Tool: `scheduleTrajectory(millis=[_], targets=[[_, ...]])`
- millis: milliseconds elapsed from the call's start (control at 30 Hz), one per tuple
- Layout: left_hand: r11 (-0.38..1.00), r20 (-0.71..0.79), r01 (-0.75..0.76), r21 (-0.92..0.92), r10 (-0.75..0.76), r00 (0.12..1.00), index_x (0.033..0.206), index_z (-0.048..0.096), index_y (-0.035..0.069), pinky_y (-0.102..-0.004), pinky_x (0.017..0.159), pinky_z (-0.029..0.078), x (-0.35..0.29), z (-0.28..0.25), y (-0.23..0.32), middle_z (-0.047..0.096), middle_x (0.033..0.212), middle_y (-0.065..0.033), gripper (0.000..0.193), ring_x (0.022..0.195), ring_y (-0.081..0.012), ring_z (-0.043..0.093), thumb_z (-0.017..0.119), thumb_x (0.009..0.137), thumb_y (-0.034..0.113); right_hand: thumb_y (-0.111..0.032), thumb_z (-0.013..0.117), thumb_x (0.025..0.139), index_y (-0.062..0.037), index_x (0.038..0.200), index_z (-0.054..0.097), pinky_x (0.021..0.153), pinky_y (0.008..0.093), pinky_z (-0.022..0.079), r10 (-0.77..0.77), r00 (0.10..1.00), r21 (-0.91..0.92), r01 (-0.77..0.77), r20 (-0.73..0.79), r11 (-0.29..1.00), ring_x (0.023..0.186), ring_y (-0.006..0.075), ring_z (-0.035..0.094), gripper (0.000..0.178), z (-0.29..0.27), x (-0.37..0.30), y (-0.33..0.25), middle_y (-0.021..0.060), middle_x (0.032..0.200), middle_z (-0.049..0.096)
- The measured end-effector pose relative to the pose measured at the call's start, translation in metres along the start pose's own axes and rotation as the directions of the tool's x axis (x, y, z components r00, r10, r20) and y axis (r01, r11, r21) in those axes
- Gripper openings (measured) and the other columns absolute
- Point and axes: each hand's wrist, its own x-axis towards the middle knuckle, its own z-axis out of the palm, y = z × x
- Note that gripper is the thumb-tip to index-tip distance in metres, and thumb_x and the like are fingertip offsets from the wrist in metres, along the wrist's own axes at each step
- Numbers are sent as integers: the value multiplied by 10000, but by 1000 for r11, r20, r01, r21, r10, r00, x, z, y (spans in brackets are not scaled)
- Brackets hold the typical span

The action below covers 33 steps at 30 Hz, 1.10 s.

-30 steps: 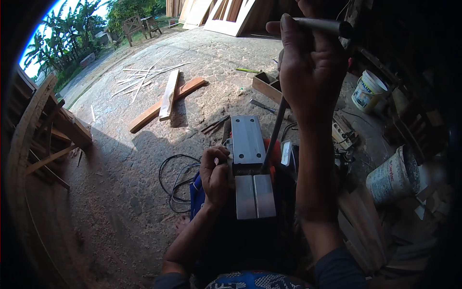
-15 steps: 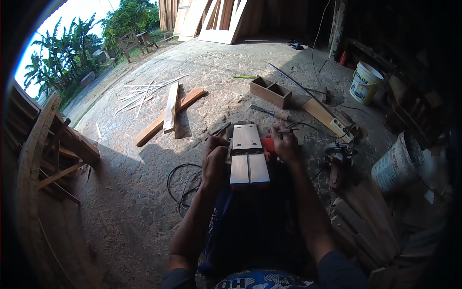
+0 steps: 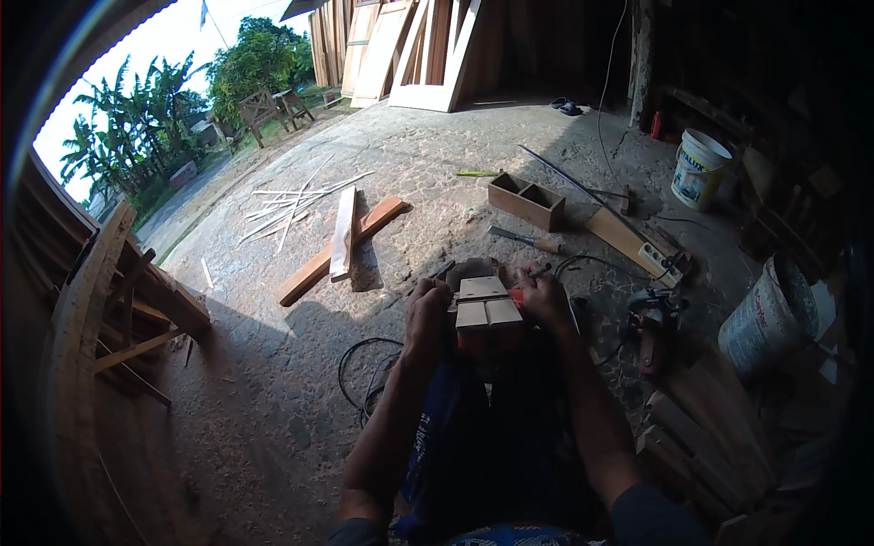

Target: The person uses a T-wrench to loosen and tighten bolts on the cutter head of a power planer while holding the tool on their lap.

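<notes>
Above my lap an electric hand planer (image 3: 485,314) is held upside down, its pale metal sole facing up and a dark slot running across it. The red body shows at the sole's right edge and below it. Fingers curled, my left hand (image 3: 426,317) grips the planer's left side. On the opposite side my right hand (image 3: 544,298) is closed round the body; a small dark piece sticks up by its fingers, too unclear to name. Beyond the planer a chisel (image 3: 523,239) lies on the floor, near an open wooden box (image 3: 526,202) with two compartments.
Two crossed boards (image 3: 341,246) and thin wood strips (image 3: 296,202) lie ahead on the left. To the right are a circular saw (image 3: 654,332), a white bucket (image 3: 701,170), a grimy bucket (image 3: 765,318) and stacked planks (image 3: 701,428). Black cable (image 3: 350,369) loops beside my left forearm.
The planer has tipped in my hands, so its sole looks shorter and flatter than before. Both hands still grip its sides. The whole view has shifted slightly.
</notes>
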Motion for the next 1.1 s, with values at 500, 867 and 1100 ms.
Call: scheduleTrajectory(millis=[500, 867, 1100], targets=[[999, 31, -33, 11, 33, 999, 835, 560, 58, -253, 732, 400, 4, -7, -15, 514, 825, -11, 93, 781, -129, 461, 506, 767, 25, -278, 553, 979, -40, 1044, 641, 783, 413, 523, -1, 1000, 28, 2, -26, 1000, 928, 365, 696, 262, 0, -5, -2, 211, 944, 699], [995, -41, 20, 94, -16, 999, 855, 569, 52, -264, 759, 393, 2, -2, -11, 523, 838, -13, 103, 809, -136, 461, 511, 773, 78, -255, 553, 977, -36, 1030, 645, 784, 402, 528, -35, 999, 43, 36, -22, 998, 920, 352, 700, 244, 4, 0, 9, 198, 942, 699], [991, -27, -12, 132, 16, 1000, 869, 574, 51, -272, 767, 393, 0, -3, -9, 524, 854, -19, 124, 813, -142, 458, 517, 778, 115, -259, 555, 972, -40, 1045, 645, 777, 412, 531, -32, 999, 27, 33, -23, 999, 925, 365, 697, 247, 2, -2, 3, 201, 948, 699]])
